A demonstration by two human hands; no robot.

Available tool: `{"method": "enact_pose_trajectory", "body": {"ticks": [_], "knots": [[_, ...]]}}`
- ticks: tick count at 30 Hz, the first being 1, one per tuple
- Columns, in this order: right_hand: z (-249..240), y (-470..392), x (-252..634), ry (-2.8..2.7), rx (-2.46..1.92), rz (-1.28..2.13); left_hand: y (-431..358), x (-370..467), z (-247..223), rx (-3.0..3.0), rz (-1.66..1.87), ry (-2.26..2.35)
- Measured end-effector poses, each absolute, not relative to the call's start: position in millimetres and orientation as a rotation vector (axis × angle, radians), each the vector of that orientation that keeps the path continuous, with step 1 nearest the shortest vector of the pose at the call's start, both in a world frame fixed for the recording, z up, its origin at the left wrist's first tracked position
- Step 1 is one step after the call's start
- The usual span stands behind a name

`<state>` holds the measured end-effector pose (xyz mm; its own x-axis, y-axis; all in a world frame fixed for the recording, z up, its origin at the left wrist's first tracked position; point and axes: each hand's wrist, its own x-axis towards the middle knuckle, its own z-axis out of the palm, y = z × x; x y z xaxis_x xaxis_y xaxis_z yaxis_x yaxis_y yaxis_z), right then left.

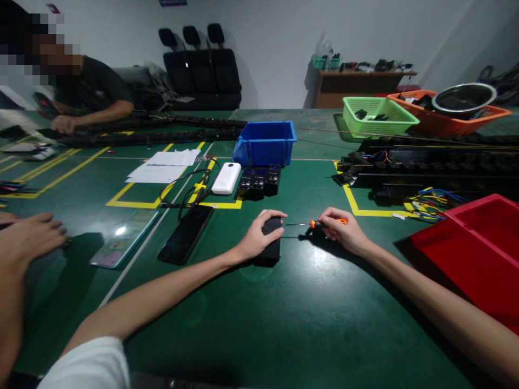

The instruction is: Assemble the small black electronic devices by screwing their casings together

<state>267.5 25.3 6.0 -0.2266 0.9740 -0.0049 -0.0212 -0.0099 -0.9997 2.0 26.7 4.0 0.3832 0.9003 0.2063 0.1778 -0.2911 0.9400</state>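
Observation:
My left hand (261, 236) is closed around a small black box (271, 249) that rests on the green tabletop (324, 324). In my right hand (339, 229) is a screwdriver (315, 223) with an orange and black handle, held between thumb and fingers. Its thin shaft points left, and the tip is at the right side of the box; whether it touches a screw is too small to tell. Beyond my left hand stand several black devices (258, 182) with small screens, beside a white power bank (226, 178). A black phone (186, 235) lies left of my left hand.
A blue bin (267, 143) stands behind the devices, a red bin (478, 254) at the right. Black cables (190, 186), papers (164, 165) and another phone (125, 237) lie leftward. Another person's hand (32, 237) is at the left edge; a co-worker (93, 86) sits across. Wires (430, 202) lie right.

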Motion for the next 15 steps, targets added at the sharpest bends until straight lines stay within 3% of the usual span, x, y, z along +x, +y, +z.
{"method": "enact_pose_trajectory", "body": {"ticks": [15], "knots": [[5.5,26.6,270.6,-1.404,-1.181,1.381,26.7,1.3,5.1,1.712,0.979,0.971]]}}
